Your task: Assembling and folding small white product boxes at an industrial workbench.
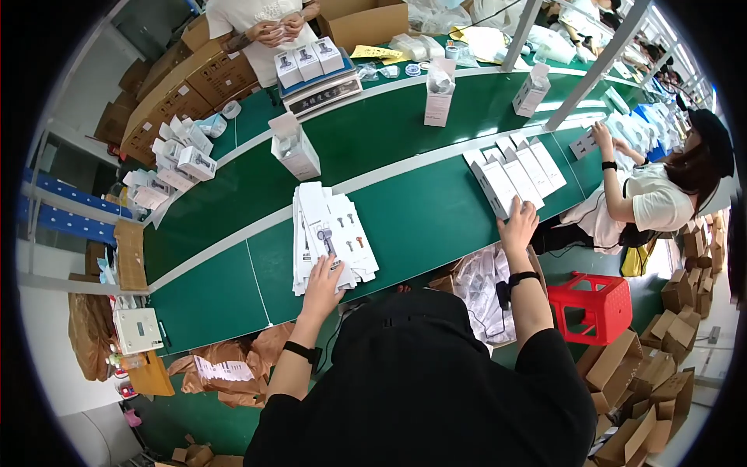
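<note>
My left hand [322, 286] rests on the near edge of a stack of flattened white cartons [342, 261], fingers stretched out over the top one, which is printed with small pictures of a handheld device. Out to the right, my right hand [519, 226] touches the near end of a row of folded white boxes [520, 180], its fingers apart. Those boxes lie side by side on the green bench. Beyond the stack, an open-topped white box [296, 152] with something wrapped in clear plastic stands on the green conveyor belt [366, 132].
More open boxes [439, 101] stand along the belt. Across it, a person [268, 35] is behind a scale [320, 89] bearing white boxes. At right, a co-worker [661, 187] handles a carton near a red stool [595, 307]. Cardboard boxes [642, 389] crowd the floor.
</note>
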A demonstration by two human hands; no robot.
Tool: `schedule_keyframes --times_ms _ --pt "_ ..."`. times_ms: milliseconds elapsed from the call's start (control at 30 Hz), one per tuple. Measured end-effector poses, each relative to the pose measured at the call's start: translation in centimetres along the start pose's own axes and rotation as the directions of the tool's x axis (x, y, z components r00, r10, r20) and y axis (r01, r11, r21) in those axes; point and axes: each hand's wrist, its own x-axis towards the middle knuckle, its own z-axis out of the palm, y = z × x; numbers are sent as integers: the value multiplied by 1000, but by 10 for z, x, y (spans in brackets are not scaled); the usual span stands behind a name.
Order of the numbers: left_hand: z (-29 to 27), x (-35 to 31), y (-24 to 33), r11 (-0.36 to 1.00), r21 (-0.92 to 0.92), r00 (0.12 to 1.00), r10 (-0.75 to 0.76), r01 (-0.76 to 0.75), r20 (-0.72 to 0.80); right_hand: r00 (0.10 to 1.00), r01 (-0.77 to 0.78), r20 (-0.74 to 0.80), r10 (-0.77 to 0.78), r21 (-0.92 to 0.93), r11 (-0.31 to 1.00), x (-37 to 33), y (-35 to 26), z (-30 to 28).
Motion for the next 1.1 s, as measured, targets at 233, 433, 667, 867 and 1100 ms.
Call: schedule_keyframes --times_ms 233,433,667,867,1100 --pt "-62 15 44 996 -32 955 74 -87 -286 866 467 -38 -499 418 779 -5 -98 -40" --pt "-161 30 139 974 -214 875 -45 -68 -483 707 593 -187 -682 683 427 -21 -237 -155" --pt "-199 42 125 668 -607 883 -452 430 129 488 760 -425 -763 636 132 -9 -264 -171" --pt "-212 66 118 738 -570 918 -390 361 75 533 524 -305 -789 851 26 -14 -243 -142" --pt "-166 71 123 139 -825 836 104 -548 -538 759 123 -141 -636 990 -72 -14 -257 -205"
